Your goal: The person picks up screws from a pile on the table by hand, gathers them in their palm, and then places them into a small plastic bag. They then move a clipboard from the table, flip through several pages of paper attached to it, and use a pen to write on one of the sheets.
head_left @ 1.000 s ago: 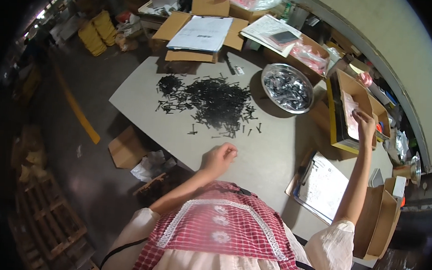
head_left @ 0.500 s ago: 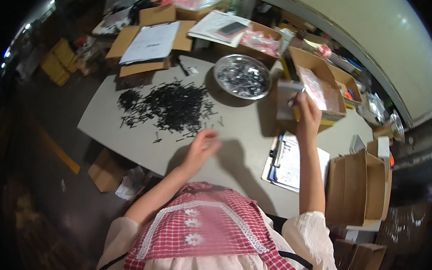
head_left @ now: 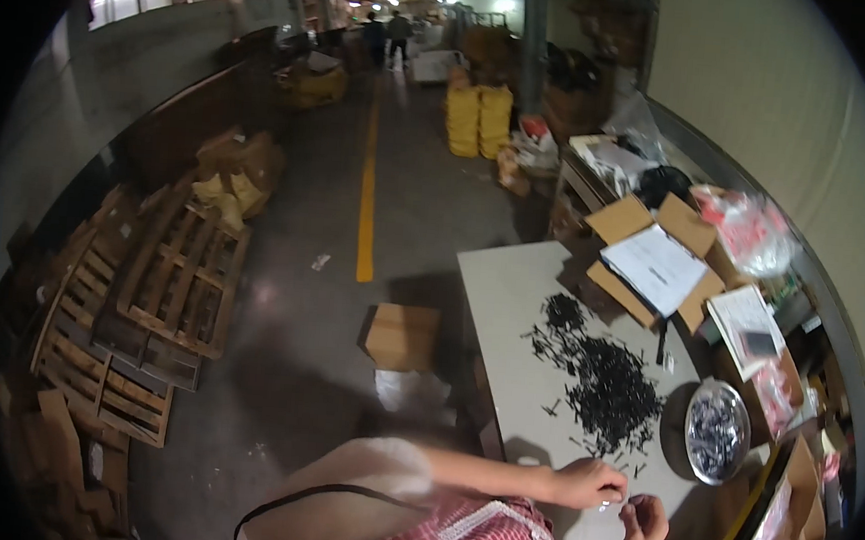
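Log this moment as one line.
left hand: near right hand, over table edge | right hand: fingers pinched, contents unclear | black parts pile and metal bowl ahead

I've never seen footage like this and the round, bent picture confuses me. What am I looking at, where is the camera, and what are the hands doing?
The camera sits on a person's head and looks down, and its wide lens bends straight edges. The left hand and right hand meet close together over the near edge of a grey table. They seem to pinch something tiny, too small to identify. On the table lie a pile of small black parts and a metal bowl of shiny pieces. An open cardboard box with papers stands behind.
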Demonstrator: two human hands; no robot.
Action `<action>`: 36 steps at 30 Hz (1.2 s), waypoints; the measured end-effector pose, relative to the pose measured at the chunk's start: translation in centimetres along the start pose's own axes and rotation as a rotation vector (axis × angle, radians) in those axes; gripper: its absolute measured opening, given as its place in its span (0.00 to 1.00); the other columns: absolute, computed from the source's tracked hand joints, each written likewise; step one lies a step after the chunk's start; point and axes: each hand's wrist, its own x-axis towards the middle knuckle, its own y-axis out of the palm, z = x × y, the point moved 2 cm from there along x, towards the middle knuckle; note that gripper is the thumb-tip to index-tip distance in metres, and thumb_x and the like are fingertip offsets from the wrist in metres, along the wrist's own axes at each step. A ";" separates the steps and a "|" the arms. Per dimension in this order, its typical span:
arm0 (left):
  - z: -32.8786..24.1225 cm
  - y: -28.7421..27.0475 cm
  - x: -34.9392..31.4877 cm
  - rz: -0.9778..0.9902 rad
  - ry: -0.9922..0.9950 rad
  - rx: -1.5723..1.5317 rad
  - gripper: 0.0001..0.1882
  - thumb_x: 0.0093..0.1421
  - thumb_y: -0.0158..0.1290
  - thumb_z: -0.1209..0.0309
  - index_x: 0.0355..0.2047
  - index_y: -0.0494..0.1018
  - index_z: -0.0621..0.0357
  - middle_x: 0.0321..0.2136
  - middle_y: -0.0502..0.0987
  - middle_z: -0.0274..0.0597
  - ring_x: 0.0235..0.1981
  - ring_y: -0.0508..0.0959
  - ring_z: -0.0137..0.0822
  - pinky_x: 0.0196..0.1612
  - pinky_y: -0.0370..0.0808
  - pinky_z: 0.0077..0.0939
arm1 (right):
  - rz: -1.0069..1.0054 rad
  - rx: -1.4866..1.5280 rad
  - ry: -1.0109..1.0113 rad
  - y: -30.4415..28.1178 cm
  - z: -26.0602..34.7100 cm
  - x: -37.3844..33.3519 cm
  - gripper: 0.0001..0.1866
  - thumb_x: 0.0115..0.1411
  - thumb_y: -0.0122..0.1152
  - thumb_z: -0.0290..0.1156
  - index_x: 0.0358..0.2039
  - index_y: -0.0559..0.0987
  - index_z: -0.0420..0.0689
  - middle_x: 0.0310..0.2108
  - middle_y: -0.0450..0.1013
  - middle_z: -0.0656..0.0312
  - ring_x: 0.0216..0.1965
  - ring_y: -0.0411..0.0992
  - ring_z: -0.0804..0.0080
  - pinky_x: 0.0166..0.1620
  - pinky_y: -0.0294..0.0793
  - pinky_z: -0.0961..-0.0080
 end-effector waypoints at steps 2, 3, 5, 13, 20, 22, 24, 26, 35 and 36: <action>0.1 -0.6 -0.5 -0.033 0.004 0.014 0.07 0.60 0.57 0.68 0.35 0.78 0.57 0.28 0.80 0.45 0.31 0.81 0.45 0.35 0.75 0.37 | 0.050 0.039 0.084 0.8 0.0 0.1 0.04 0.60 0.59 0.15 0.35 0.74 0.35 0.28 0.72 0.65 0.30 0.72 0.80 0.36 0.73 0.82; -0.2 -0.9 -0.7 -0.036 -0.026 0.041 0.07 0.60 0.57 0.68 0.34 0.78 0.58 0.29 0.81 0.45 0.32 0.81 0.46 0.36 0.75 0.37 | 0.109 0.074 0.117 0.6 -0.8 0.3 0.04 0.60 0.58 0.14 0.35 0.75 0.35 0.27 0.72 0.66 0.28 0.72 0.80 0.35 0.74 0.82; 0.6 -0.5 -1.0 -0.060 -0.018 0.064 0.06 0.60 0.57 0.69 0.34 0.78 0.58 0.30 0.81 0.45 0.32 0.81 0.47 0.36 0.75 0.38 | 0.231 0.100 0.111 -0.2 -3.0 0.4 0.04 0.63 0.59 0.20 0.39 0.77 0.35 0.30 0.76 0.60 0.30 0.75 0.74 0.36 0.77 0.77; 0.2 0.2 -1.5 -0.212 0.214 0.343 0.10 0.57 0.54 0.74 0.40 0.75 0.59 0.32 0.78 0.44 0.36 0.79 0.47 0.39 0.76 0.38 | 0.246 0.020 0.239 1.2 -3.0 -0.9 0.12 0.66 0.61 0.34 0.31 0.76 0.39 0.20 0.69 0.65 0.19 0.68 0.78 0.22 0.70 0.79; -1.2 0.4 -2.0 -0.069 -0.013 0.244 0.06 0.62 0.55 0.70 0.34 0.74 0.60 0.24 0.78 0.43 0.26 0.81 0.42 0.31 0.76 0.36 | 0.119 -0.049 0.207 1.3 -4.7 -1.7 0.13 0.65 0.63 0.35 0.26 0.74 0.43 0.19 0.66 0.68 0.17 0.60 0.82 0.21 0.60 0.80; -0.4 0.2 -1.9 0.079 -0.181 -0.007 0.11 0.64 0.57 0.63 0.31 0.75 0.59 0.21 0.79 0.42 0.21 0.81 0.39 0.27 0.76 0.33 | 0.088 -0.079 0.176 1.9 -4.2 -1.9 0.13 0.65 0.64 0.34 0.25 0.73 0.44 0.19 0.66 0.69 0.18 0.59 0.83 0.22 0.59 0.80; -0.1 0.6 -2.2 0.129 -0.342 -0.236 0.19 0.63 0.60 0.55 0.29 0.77 0.61 0.20 0.80 0.40 0.17 0.79 0.31 0.19 0.72 0.26 | 0.071 -0.048 0.067 2.8 -5.4 -2.1 0.14 0.64 0.65 0.34 0.25 0.73 0.45 0.19 0.65 0.70 0.18 0.58 0.83 0.22 0.58 0.80; 0.3 0.8 -2.2 0.183 -0.400 -0.256 0.19 0.63 0.59 0.55 0.30 0.77 0.61 0.20 0.80 0.38 0.16 0.79 0.28 0.16 0.70 0.23 | 0.052 0.013 -0.053 3.5 -6.7 -2.2 0.14 0.64 0.65 0.34 0.25 0.73 0.45 0.19 0.65 0.70 0.19 0.58 0.83 0.23 0.58 0.80; 2.6 0.8 -2.2 0.183 -0.474 -0.574 0.11 0.64 0.57 0.67 0.35 0.76 0.66 0.26 0.81 0.42 0.24 0.82 0.30 0.18 0.75 0.21 | 0.064 0.057 -0.084 2.6 -7.3 -1.7 0.11 0.63 0.67 0.33 0.37 0.76 0.41 0.30 0.73 0.64 0.30 0.70 0.76 0.34 0.72 0.78; 2.5 0.7 -2.2 0.172 -0.476 -0.576 0.11 0.64 0.57 0.68 0.35 0.76 0.66 0.26 0.81 0.42 0.25 0.82 0.31 0.18 0.76 0.21 | 0.019 0.042 -0.132 2.6 -7.3 -1.6 0.12 0.63 0.67 0.34 0.40 0.76 0.40 0.33 0.74 0.62 0.32 0.72 0.74 0.36 0.75 0.77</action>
